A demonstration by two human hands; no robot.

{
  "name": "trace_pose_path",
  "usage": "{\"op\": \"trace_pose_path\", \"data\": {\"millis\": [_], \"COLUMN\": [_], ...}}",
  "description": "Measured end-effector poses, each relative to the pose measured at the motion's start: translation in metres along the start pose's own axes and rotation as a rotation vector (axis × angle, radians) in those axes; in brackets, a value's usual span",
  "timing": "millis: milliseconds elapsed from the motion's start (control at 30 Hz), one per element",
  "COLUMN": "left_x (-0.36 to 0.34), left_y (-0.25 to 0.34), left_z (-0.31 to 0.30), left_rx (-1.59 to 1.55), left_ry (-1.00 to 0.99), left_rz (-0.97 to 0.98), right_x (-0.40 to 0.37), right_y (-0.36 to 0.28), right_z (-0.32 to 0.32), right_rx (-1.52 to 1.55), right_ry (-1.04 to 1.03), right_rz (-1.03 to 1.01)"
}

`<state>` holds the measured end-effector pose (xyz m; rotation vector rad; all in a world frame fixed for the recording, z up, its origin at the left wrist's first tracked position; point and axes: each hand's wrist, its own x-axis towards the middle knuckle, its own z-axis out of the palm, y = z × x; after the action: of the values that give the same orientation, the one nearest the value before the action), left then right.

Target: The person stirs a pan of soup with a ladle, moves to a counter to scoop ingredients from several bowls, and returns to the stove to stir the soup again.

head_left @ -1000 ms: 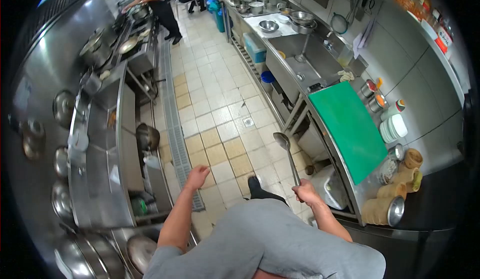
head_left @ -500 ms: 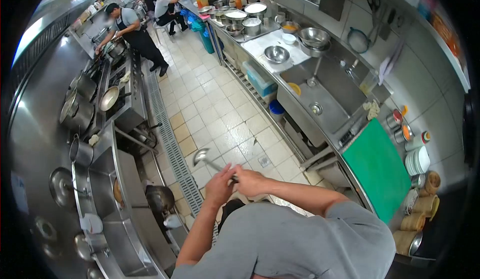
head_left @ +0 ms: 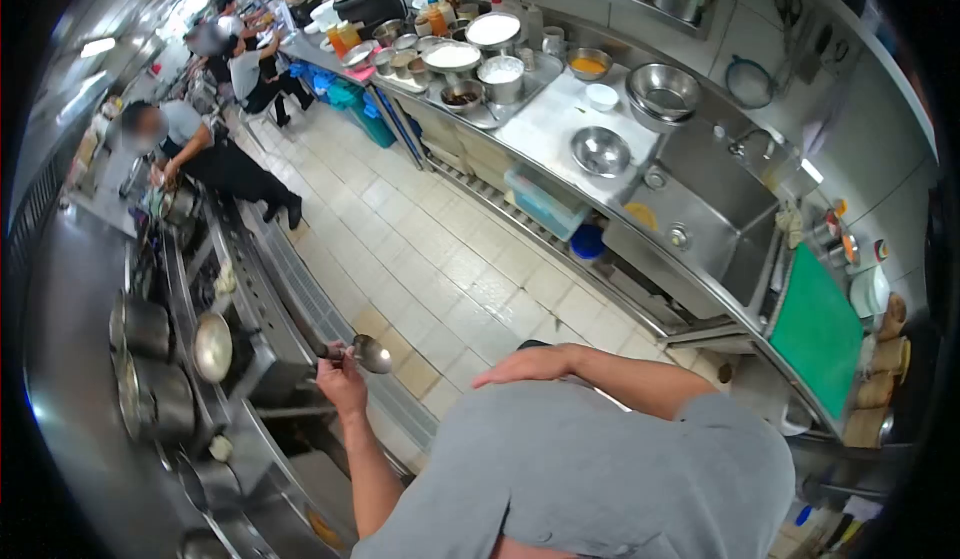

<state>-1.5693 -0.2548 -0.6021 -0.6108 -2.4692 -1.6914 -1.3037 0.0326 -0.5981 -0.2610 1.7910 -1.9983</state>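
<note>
My left hand [head_left: 343, 387] is out over the front of the stove side, fingers wrapped round a metal ladle [head_left: 372, 354]. The ladle's round bowl points to the right, close to my fingers; part of its handle is hidden by the hand. My right hand [head_left: 528, 364] is close in front of my grey shirt [head_left: 600, 449], holding nothing, with its fingers stretched out together. A shallow pan [head_left: 212, 347] sits on the stove to the left of the ladle.
Large steel pots [head_left: 155, 399] stand along the left. A co-worker [head_left: 215, 159] is at the stove further up. On the right are a sink [head_left: 735, 199], a steel bowl [head_left: 600, 151], a green cutting board [head_left: 820, 329] and several food containers [head_left: 500, 77]. Pale floor tiles [head_left: 450, 259] run between.
My hands have come apart. The left has carried the ladle leftward to the stove; the right has let go and drawn back toward my body. My view has swung left.
</note>
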Motion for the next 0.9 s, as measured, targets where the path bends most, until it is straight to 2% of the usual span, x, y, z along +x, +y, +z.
{"op": "trace_pose_path", "data": {"millis": [67, 100, 133, 200, 233, 267, 367, 433, 533, 567, 633, 667, 733, 767, 833, 867, 900], "left_x": [0.073, 0.106, 0.139, 0.205, 0.236, 0.264, 0.343, 0.389, 0.457, 0.479, 0.526, 0.551, 0.602, 0.628, 0.674, 0.703, 0.739], "left_y": [-0.019, -0.029, -0.020, -0.044, -0.053, -0.052, -0.062, -0.053, -0.082, -0.084, -0.105, -0.113, -0.136, -0.143, -0.170, -0.178, -0.184], "left_z": [0.021, 0.035, 0.045, 0.066, 0.073, 0.084, 0.089, 0.088, 0.071, 0.069, 0.065, 0.065, 0.070, 0.071, 0.076, 0.080, 0.085], "left_rx": [-0.082, -0.173, 0.037, -0.062, -0.157, -0.215, -0.289, -0.276, -0.423, -0.472, -0.474, -0.449, -0.393, -0.332, -0.324, -0.249, -0.168], "left_ry": [-0.021, -0.032, -0.027, -0.021, -0.023, 0.057, 0.115, 0.200, 0.302, 0.347, 0.348, 0.340, 0.307, 0.284, 0.256, 0.210, 0.157], "left_rz": [-0.022, -0.069, -0.034, -0.055, -0.069, -0.118, -0.255, -0.303, -0.360, -0.385, -0.389, -0.397, -0.380, -0.367, -0.371, -0.365, -0.344], "right_x": [0.014, 0.021, 0.029, 0.045, 0.056, 0.072, 0.137, 0.202, 0.312, 0.348, 0.414, 0.444, 0.499, 0.524, 0.559, 0.572, 0.585], "right_y": [0.004, 0.004, 0.005, 0.009, 0.021, 0.028, -0.015, -0.049, -0.134, -0.155, -0.159, -0.153, -0.137, -0.131, -0.119, -0.129, -0.134], "right_z": [-0.036, -0.062, -0.091, -0.151, -0.188, -0.223, -0.328, -0.393, -0.459, -0.474, -0.495, -0.500, -0.510, -0.523, -0.550, -0.570, -0.604], "right_rx": [-0.126, -0.196, -0.267, -0.358, -0.473, -0.588, -0.770, -0.849, -0.856, -0.818, -0.587, -0.580, -0.079, -0.069, -0.604, -0.650, -0.651], "right_ry": [0.216, 0.297, 0.373, 0.634, 0.769, 0.901, 0.903, 0.864, 0.704, 0.636, 0.574, 0.588, 0.391, 0.406, 0.552, 0.743, 0.846], "right_rz": [-0.003, 0.144, 0.296, 0.291, 0.374, 0.455, 0.429, 0.332, 0.306, 0.298, 0.096, 0.097, 0.005, 0.009, 0.167, 0.155, 0.193]}}
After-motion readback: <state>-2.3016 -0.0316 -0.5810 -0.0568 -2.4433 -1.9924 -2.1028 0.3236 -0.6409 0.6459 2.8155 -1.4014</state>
